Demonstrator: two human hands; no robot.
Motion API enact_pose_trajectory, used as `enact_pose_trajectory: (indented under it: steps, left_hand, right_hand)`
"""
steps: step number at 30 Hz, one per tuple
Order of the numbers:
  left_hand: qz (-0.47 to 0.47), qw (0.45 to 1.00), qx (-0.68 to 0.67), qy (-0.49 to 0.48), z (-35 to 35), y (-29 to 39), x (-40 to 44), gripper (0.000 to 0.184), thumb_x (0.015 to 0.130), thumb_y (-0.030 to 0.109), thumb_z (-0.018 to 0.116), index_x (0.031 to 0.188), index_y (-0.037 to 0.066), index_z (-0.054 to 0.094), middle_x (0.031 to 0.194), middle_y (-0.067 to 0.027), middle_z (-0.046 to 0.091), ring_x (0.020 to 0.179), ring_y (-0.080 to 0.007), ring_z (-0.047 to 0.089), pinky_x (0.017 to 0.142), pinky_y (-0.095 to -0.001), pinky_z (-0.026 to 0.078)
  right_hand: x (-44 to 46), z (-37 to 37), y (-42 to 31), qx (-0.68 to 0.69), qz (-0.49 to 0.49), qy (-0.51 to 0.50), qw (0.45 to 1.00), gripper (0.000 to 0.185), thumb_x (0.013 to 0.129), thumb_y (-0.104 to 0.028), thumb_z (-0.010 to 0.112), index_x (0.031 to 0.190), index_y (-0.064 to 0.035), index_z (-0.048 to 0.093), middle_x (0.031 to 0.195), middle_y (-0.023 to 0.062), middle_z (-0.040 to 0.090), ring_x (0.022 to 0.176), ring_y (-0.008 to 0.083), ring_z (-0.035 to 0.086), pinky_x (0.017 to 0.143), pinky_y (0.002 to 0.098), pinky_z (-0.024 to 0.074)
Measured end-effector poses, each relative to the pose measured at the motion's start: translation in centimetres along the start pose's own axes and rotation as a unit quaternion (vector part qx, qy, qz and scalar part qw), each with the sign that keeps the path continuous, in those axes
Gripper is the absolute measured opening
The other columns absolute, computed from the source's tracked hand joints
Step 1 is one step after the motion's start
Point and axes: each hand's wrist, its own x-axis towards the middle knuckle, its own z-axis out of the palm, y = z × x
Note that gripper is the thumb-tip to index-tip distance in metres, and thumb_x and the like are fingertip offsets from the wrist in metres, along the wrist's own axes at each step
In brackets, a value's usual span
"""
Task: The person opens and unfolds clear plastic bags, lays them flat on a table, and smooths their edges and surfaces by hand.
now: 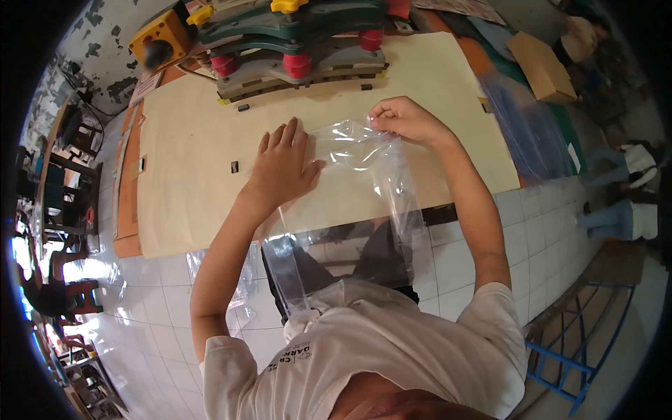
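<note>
A clear plastic sheet (353,203) lies partly on the paper-covered table (189,189) and hangs over its front edge onto my lap. My left hand (285,162) rests flat, fingers spread, at the sheet's left side near its far end. At the far right corner, my right hand (407,120) pinches the plastic between thumb and fingers. The film is wrinkled and shiny between the two hands. Whether it is a single layer or a bag, I cannot tell.
Beyond my hands stands a heavy press-like machine (294,66) with red knobs; a yellow control box (162,36) is at its left. Stacked bluish plastic sheets (528,129) and a cardboard box (541,68) lie right. A blue metal frame (574,350) stands lower right. Other people are in the background.
</note>
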Motion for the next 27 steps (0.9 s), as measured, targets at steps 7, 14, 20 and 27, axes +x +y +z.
enact_pose_trajectory:
  steps: [7,14,20,27]
  left_hand:
    - [-0.038,0.955,-0.263,-0.129,-1.8,-0.6,7.1,0.029,0.089,0.022,0.068,0.104,-0.003,0.070,0.087,-0.0147,0.072,0.078,-0.0256,0.069,0.074,-0.0367,0.054]
    - [-0.077,0.860,-0.453,-0.223,0.3,-1.3,7.6,0.014,0.089,0.003,0.064,0.098,-0.003,0.072,0.082,-0.0046,0.071,0.071,-0.0084,0.062,0.066,-0.0255,0.051]
    - [-0.064,0.885,-0.426,-0.176,0.0,-0.3,7.1,0.011,0.087,0.003,0.066,0.095,-0.002,0.073,0.077,-0.0047,0.070,0.066,-0.0088,0.061,0.063,-0.0266,0.051]
    - [-0.032,0.917,-0.387,-0.094,-0.2,0.6,6.7,0.012,0.080,0.007,0.075,0.086,-0.003,0.073,0.072,-0.0176,0.069,0.063,-0.0229,0.066,0.064,-0.0337,0.052]
  right_hand:
    - [2.4,2.5,-0.8,-0.001,-0.071,-0.059,0.996,0.022,0.092,-0.010,0.071,0.108,0.0028,0.065,0.088,0.0038,0.068,0.080,0.0077,0.063,0.071,0.0238,0.0514]
    - [1.0,4.1,-0.5,-0.256,-0.256,0.136,0.922,0.009,0.084,-0.005,0.074,0.092,-0.0038,0.071,0.087,0.0058,0.069,0.075,0.0161,0.066,0.070,0.0290,0.0508]
    - [0.2,5.8,-1.7,-0.351,-0.212,0.199,0.890,0.011,0.082,-0.016,0.073,0.083,-0.0062,0.069,0.084,0.0051,0.067,0.081,0.0271,0.066,0.074,0.0385,0.0528]
    - [-0.2,5.2,-2.1,-0.300,-0.112,0.168,0.932,0.017,0.081,-0.018,0.076,0.084,-0.0036,0.067,0.074,0.0076,0.067,0.068,0.0226,0.065,0.066,0.0340,0.0504]
